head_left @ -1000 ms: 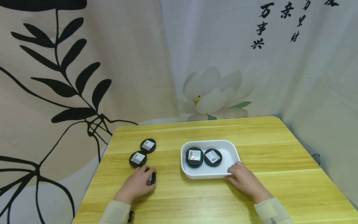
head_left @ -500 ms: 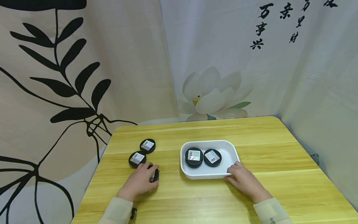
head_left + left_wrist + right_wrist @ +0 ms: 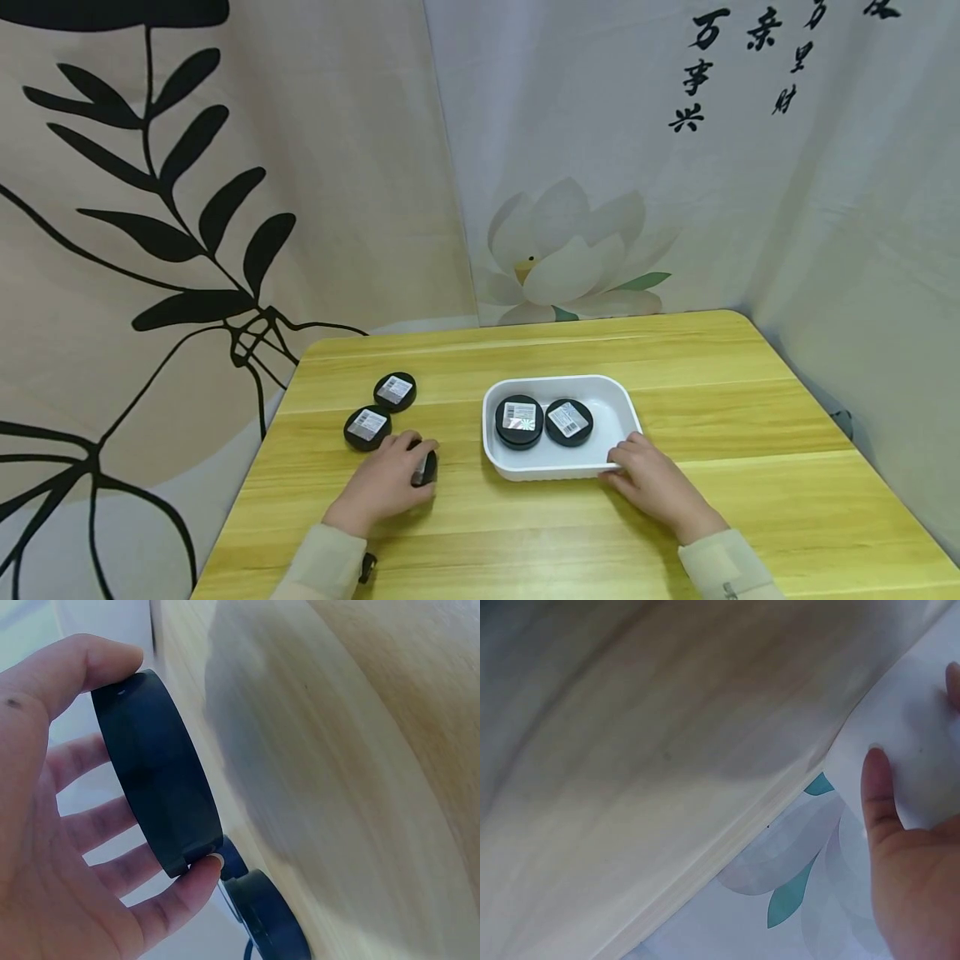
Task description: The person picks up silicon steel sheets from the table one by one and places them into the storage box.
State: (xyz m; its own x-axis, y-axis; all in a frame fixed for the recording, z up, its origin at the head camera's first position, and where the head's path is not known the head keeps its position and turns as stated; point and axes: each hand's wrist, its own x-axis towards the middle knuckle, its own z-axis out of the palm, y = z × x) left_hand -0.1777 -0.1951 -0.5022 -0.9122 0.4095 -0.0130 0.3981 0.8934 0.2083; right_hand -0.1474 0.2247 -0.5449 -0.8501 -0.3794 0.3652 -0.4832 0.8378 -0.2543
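Note:
My left hand (image 3: 390,482) grips a round black tin (image 3: 425,467) just above the yellow table (image 3: 525,533), left of the white tray (image 3: 618,408). In the left wrist view the held black tin (image 3: 157,772) sits between thumb and fingers (image 3: 187,889). Two more black tins (image 3: 367,427) (image 3: 395,391) with white labels lie behind that hand. Inside the tray lie two labelled black tins (image 3: 519,421) (image 3: 569,421). My right hand (image 3: 651,479) holds the tray's near right corner; its fingers (image 3: 881,795) press the white wall (image 3: 915,742).
Printed curtains hang close behind and to both sides of the table. The table's left edge (image 3: 247,483) is near the two loose tins. Bare wood lies to the right of the tray and along the front.
My left hand has carried the black tin to the right, toward the tray. The right hand and tray have stayed in place.

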